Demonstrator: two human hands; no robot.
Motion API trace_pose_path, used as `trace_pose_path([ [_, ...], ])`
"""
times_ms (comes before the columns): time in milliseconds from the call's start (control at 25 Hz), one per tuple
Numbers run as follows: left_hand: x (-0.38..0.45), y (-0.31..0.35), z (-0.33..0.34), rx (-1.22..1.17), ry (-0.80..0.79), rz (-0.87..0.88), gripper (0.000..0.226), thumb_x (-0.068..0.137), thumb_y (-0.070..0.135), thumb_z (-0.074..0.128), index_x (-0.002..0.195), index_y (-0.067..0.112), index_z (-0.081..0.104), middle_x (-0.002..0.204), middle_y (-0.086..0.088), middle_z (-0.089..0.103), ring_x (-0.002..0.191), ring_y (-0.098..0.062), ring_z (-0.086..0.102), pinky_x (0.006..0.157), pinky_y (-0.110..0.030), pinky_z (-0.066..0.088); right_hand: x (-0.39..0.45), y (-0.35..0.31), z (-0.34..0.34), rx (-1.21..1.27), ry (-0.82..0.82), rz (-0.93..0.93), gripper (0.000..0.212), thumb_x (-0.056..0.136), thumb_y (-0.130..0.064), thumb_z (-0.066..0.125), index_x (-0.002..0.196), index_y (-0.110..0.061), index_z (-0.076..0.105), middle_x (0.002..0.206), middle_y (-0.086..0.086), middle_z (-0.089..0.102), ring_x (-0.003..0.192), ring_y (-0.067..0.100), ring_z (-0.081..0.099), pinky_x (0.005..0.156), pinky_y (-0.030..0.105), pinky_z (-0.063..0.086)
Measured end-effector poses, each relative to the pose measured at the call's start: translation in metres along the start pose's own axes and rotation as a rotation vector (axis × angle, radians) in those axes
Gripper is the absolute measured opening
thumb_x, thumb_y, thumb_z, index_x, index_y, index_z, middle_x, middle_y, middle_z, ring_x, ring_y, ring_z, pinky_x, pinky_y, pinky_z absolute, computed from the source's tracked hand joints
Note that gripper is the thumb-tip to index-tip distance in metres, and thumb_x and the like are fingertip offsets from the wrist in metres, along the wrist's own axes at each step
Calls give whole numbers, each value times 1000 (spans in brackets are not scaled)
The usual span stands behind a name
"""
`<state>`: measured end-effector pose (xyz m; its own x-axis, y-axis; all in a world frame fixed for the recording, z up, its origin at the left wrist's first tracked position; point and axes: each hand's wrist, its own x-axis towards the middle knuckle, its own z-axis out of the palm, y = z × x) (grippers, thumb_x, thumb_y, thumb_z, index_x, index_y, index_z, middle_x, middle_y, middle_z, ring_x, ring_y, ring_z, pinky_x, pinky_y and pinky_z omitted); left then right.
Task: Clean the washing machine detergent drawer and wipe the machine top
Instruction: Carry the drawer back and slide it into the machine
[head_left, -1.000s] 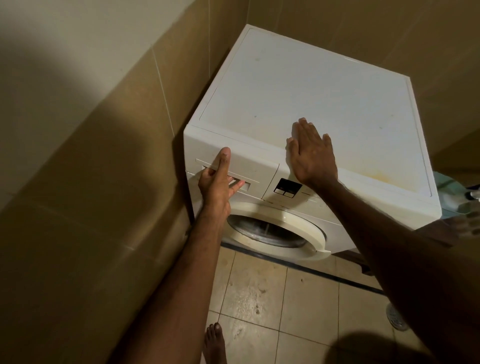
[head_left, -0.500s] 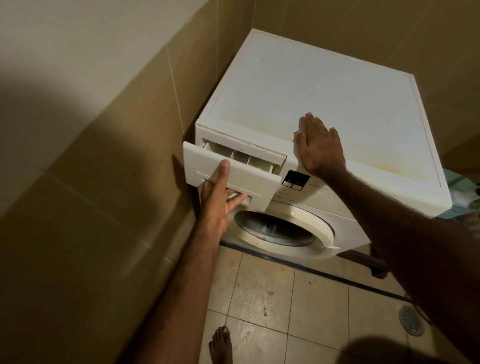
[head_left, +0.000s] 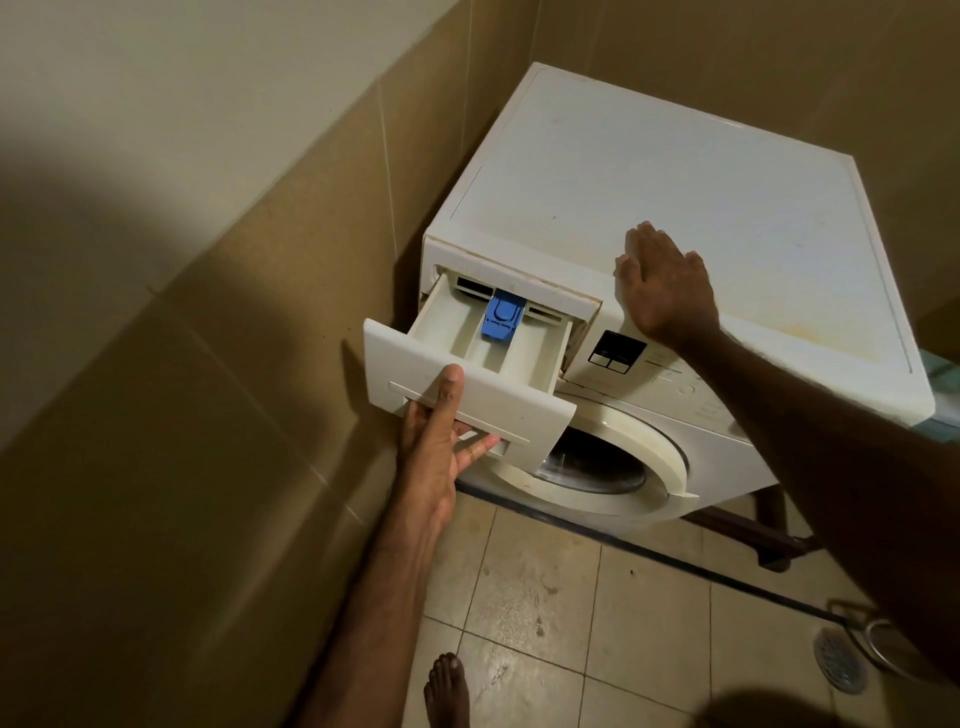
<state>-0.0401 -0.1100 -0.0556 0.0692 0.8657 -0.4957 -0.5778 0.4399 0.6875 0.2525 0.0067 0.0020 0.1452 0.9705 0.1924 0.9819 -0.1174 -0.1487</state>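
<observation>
Fingers of the left hand (head_left: 436, 441) are hooked up into the handle recess on the front panel of the detergent drawer (head_left: 470, 374), with the thumb laid flat and straight up the panel's face, so the panel is pinched between thumb and fingers. The left forearm is stretched forward from the lower middle of the view, close along the tiled side wall (head_left: 208, 415). The right hand (head_left: 665, 283) is laid palm-down on the front edge of the machine top (head_left: 675, 171), fingers straight and held together, the thumb slightly apart; its forearm is extended across the control panel (head_left: 615, 351) from the right.

The drawer is seen drawn well out of its slot at the upper left corner of the washing machine (head_left: 727, 447), its compartments exposed and a blue insert (head_left: 501, 317) visible in the middle one, near the back. The drawer's front panel is held above the rim of the round door (head_left: 670, 467). Only a narrow gap is left between the drawer's left edge and the side wall. Open tiled floor (head_left: 545, 597) is seen before the machine, where a bare foot (head_left: 447, 691) is placed, and a floor drain (head_left: 839, 660) is set at the right.
</observation>
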Motion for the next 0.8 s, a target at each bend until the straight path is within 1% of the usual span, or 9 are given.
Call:
trace_pose_path([
  [120, 3, -3, -2, 5, 7, 4, 67, 80, 39, 77, 142, 26, 54, 128, -14, 71, 115, -32, 72, 80, -51, 63, 1, -1, 0, -6, -3, -2, 42, 103, -35, 21, 121, -6, 47, 130, 19, 54, 120, 34, 52, 98, 58, 44],
  [280, 11, -2, 4, 5, -8, 10, 69, 81, 39, 76, 144, 24, 52, 127, -14, 71, 116, -32, 71, 82, -52, 63, 1, 1, 2, -5, -22, 8, 47, 104, -37, 21, 127, -6, 47, 136, 19, 54, 127, 35, 51, 103, 60, 42],
  [440, 32, 1, 24, -4, -24, 6, 65, 86, 36, 75, 144, 21, 51, 126, -15, 72, 114, -32, 72, 79, -51, 64, 1, 2, 2, -1, -25, -3, 49, 105, -38, 20, 131, -6, 47, 141, 17, 53, 131, 34, 49, 107, 60, 41],
  [600, 59, 3, 46, -5, -29, 6, 68, 82, 38, 78, 143, 19, 52, 127, -16, 72, 115, -33, 71, 79, -51, 63, 1, 4, 4, 9, -24, -9, 51, 107, -36, 22, 142, -7, 45, 157, 14, 44, 147, 30, 39, 116, 61, 33],
  [680, 71, 5, 57, 4, -31, 6, 63, 85, 37, 77, 141, 20, 54, 127, -16, 71, 117, -35, 70, 80, -53, 63, 1, 5, 6, 11, -23, -11, 50, 107, -36, 22, 141, -8, 45, 158, 13, 44, 147, 29, 38, 116, 60, 33],
  [760, 85, 6, 67, 17, -18, 5, 52, 91, 36, 75, 137, 22, 56, 127, -14, 71, 119, -35, 68, 83, -52, 63, 3, 5, 8, 5, -18, -8, 49, 106, -36, 22, 139, -8, 46, 157, 13, 45, 145, 29, 39, 114, 60, 34],
  [800, 91, 6, 73, 25, -13, 5, 48, 92, 37, 75, 134, 23, 57, 127, -13, 71, 120, -34, 67, 84, -51, 63, 3, 5, 8, 4, -17, -1, 50, 106, -35, 22, 141, -8, 45, 158, 13, 44, 146, 29, 39, 114, 59, 34],
])
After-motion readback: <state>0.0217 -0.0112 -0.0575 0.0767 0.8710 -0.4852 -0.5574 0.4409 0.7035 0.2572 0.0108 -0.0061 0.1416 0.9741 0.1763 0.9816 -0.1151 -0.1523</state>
